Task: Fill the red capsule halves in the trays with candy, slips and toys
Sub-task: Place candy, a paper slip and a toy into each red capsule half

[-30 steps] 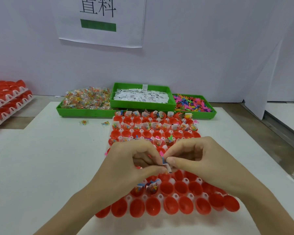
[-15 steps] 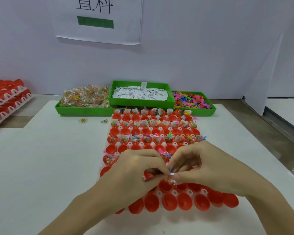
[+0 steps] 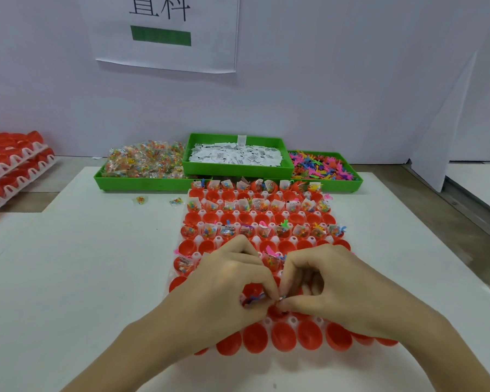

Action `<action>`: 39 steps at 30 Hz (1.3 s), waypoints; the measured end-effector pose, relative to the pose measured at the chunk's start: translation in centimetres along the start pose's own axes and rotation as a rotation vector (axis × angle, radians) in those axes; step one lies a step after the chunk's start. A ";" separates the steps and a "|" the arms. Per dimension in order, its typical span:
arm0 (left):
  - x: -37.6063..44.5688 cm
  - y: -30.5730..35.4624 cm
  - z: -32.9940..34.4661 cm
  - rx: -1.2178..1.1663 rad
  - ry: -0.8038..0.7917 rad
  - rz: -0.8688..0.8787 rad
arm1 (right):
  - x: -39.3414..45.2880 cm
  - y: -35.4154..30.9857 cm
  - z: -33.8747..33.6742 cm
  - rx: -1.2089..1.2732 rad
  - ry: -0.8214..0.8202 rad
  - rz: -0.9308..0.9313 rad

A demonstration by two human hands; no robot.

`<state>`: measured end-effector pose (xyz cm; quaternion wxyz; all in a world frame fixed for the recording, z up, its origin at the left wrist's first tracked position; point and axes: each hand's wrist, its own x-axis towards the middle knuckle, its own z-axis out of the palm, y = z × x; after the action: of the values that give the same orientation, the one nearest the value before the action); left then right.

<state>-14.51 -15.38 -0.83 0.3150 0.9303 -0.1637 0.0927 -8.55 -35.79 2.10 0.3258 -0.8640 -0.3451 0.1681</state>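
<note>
Both hands are sitting lower over the tray than half a second ago, and the far filled rows are showing more fully above them. The left hand [image 3: 232,281] is curling its fingers over a small bundle of coloured toys [image 3: 253,299], which is peeping out beneath the thumb. The right hand [image 3: 331,287] is pinching thumb against forefinger, nearly closed, on a tiny pale piece [image 3: 281,298]; whether that piece is a slip or a toy cannot be told. The two sets of fingertips are meeting just above one red capsule half [image 3: 277,312] in the near part of the white tray [image 3: 266,323]. Rows farther from the person are alternating between filled halves [image 3: 266,205] holding candy packets, slips and toys and halves showing only red. The nearest row of halves [image 3: 309,336] is showing only red interiors. Behind the tray, three green bins are standing side by side: candy packets [image 3: 145,165] at the left, paper slips [image 3: 235,155] in the middle, coloured toys [image 3: 320,166] at the right. Two stray candy packets [image 3: 140,200] are lying on the white table [image 3: 82,278]. Stacked trays of red halves [image 3: 12,165] are resting at far left.
</note>
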 end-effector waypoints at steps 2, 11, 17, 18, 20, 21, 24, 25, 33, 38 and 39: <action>0.0 -0.2 0.1 0.001 -0.015 0.018 | -0.1 0.1 0.2 -0.061 0.004 -0.014; -0.1 -0.9 -0.2 0.072 -0.097 0.192 | 0.0 0.4 0.1 -0.084 0.007 -0.009; 0.0 -1.1 -0.3 0.047 -0.104 0.207 | 0.1 0.9 -0.3 -0.108 0.009 -0.032; -0.1 -1.0 -0.4 0.040 -0.107 0.199 | 0.1 1.0 -0.2 -0.096 0.012 -0.031; -0.1 -1.1 -0.4 0.042 -0.120 0.194 | 0.3 1.1 -0.1 -0.078 0.018 -0.027; -0.1 -1.1 -0.4 0.047 -0.126 0.190 | 0.3 1.1 0.0 -0.078 0.020 -0.026; 0.0 -1.1 -0.4 0.054 -0.152 0.196 | 0.3 1.2 0.0 -0.092 0.016 -0.032; 0.0 -1.1 -0.4 0.055 -0.157 0.202 | 0.3 1.2 0.0 -0.095 0.012 -0.035; 0.0 -1.4 -0.6 0.035 -0.103 0.262 | 0.3 1.7 -1.0 0.015 0.029 -0.096; 0.1 -1.4 -0.5 0.011 -0.042 0.287 | 0.9 2.3 -1.6 0.103 0.192 -0.123; 0.2 -1.4 -0.5 0.013 -0.026 0.290 | 1.1 2.4 -1.7 0.113 0.219 -0.121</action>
<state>-13.89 -14.07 -1.12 0.2903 0.8999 -0.2998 0.1264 -5.77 -37.12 1.61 0.4191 -0.8350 -0.3492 0.0719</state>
